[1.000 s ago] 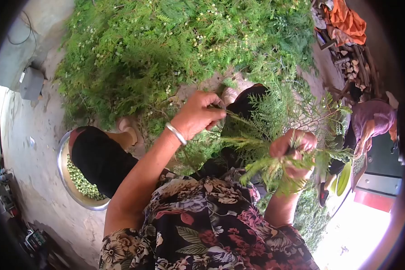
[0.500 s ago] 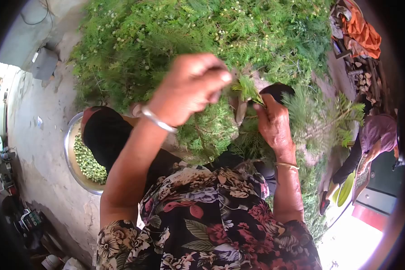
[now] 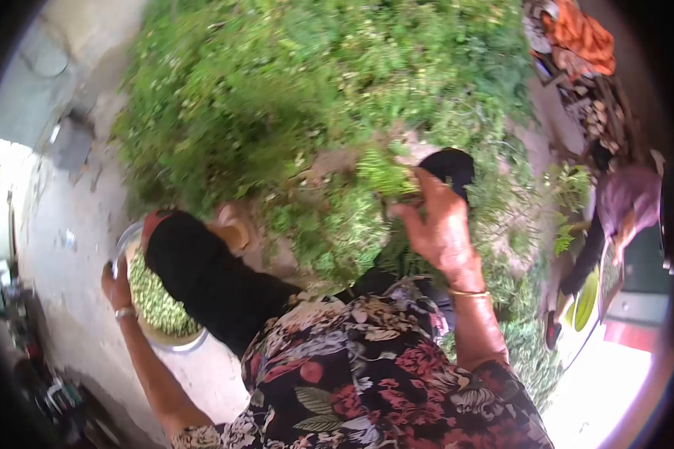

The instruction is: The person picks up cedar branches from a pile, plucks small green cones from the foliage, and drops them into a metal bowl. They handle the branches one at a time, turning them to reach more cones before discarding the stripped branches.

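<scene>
L hand (image 3: 116, 287) at bowl (image 3: 175, 345) rim, grip unclear; R hand (image 3: 436, 228) pinches sprig (image 3: 382, 173) beside plant heap (image 3: 277, 97).

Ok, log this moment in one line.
left hand: at bowl rim | right hand: pinching sprig | nearby: heap of greens | view: blurred

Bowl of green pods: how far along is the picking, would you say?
Done: the bowl holds a good layer of pods. In hand: the left hand is at its rim; the right hand grips a sprig. Left: a big heap of plants lies ahead, so probably much remains.
</scene>
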Demonstrator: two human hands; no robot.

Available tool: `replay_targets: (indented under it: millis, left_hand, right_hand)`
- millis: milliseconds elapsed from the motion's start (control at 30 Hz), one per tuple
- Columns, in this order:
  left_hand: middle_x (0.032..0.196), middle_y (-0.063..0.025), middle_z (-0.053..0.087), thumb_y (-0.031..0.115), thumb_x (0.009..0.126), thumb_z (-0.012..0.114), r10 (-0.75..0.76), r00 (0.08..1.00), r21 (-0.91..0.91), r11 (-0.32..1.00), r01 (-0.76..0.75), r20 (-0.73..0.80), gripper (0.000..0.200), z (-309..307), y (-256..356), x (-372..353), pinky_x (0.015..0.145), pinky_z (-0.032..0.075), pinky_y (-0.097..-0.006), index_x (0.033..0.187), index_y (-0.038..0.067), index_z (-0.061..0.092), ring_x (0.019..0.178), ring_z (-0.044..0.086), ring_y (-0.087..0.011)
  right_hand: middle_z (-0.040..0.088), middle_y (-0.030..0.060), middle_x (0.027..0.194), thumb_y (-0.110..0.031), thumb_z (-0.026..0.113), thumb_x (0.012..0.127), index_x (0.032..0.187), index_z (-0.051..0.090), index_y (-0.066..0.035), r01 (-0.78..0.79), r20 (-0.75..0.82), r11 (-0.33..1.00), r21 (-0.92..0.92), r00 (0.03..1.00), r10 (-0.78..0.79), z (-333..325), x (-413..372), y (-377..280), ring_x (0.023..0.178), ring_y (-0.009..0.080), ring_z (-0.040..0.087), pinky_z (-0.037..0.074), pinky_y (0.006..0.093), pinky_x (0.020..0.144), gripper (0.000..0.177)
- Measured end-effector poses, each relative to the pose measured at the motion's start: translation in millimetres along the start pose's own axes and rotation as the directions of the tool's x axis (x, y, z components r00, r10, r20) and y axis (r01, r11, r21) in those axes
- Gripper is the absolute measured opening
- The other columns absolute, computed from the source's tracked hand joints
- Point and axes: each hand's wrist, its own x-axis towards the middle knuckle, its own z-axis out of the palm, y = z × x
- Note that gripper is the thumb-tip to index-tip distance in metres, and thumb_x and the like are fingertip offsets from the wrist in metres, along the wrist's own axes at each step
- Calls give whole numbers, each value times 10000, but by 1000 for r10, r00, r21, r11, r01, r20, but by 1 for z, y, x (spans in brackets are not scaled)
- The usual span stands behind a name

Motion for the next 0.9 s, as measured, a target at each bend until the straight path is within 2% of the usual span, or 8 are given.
replay_targets:
  millis: [67,133,233,400,500,600,800,900]
  left_hand:
    - [890,-198,649,250,840,627,196,976,-5,980,-197,-99,344,26,-57,5,731,478,-375,961,-72,634,794,627,-256]
    - [652,-162,614,202,875,579,-154,977,-187,966,180,147,364,7,-12,6,589,379,-458,628,-66,562,636,574,-283]
    - [775,-193,653,201,877,581,73,990,328,938,-108,117,311,4,39,8,665,446,-417,783,-94,614,757,621,-277]
    - [1258,-188,532,157,862,586,321,946,-650,711,-269,-41,452,-84,262,-63,948,420,-358,1247,-57,490,1126,529,-282]
    - [1279,-175,516,49,760,623,837,520,-655,298,-694,-171,497,-89,356,-113,922,449,-361,1237,-27,509,1144,524,-266]
    - [1262,-251,441,115,779,656,951,307,-792,154,-590,-44,515,-56,410,-147,942,401,-466,1249,7,474,1143,443,-438]
    - [768,-162,621,40,825,601,924,383,-831,210,-515,-4,195,-10,412,-173,613,471,-326,1015,-2,588,651,611,-284]
    - [650,-143,583,26,837,583,921,390,-828,218,-516,0,120,-14,402,-179,526,427,-312,953,-4,590,524,557,-253]
  right_hand:
    - [595,226,829,-123,698,723,1141,499,62,44,41,999,-22,998,-43,-4,1,-5,774,382,596,484,436,679,498]
    - [591,232,863,-140,695,731,1131,495,77,141,45,988,-63,989,-138,-6,2,-8,796,385,593,488,442,698,497]
    - [584,239,932,-146,700,727,1181,462,70,138,129,983,-124,984,-122,-3,-3,-15,845,393,584,482,441,743,556]
    - [547,255,1085,-162,701,722,1245,400,85,182,157,969,-170,975,-155,5,-5,-17,1002,399,532,440,446,860,652]
    - [509,279,1137,-139,686,722,1248,381,106,176,142,977,-120,977,-159,0,-2,-22,1077,409,492,409,449,922,656]
    - [480,307,1173,-85,647,712,1239,371,134,160,122,987,-14,980,-157,-11,1,-24,1146,438,444,379,463,974,634]
    - [532,284,1163,-81,683,698,1231,448,83,107,-2,971,214,994,-110,-61,-21,-25,1158,410,485,397,446,993,605]
    - [659,175,798,-281,718,791,916,594,27,-277,-437,950,142,843,312,-68,-48,-3,751,248,662,531,347,703,354]
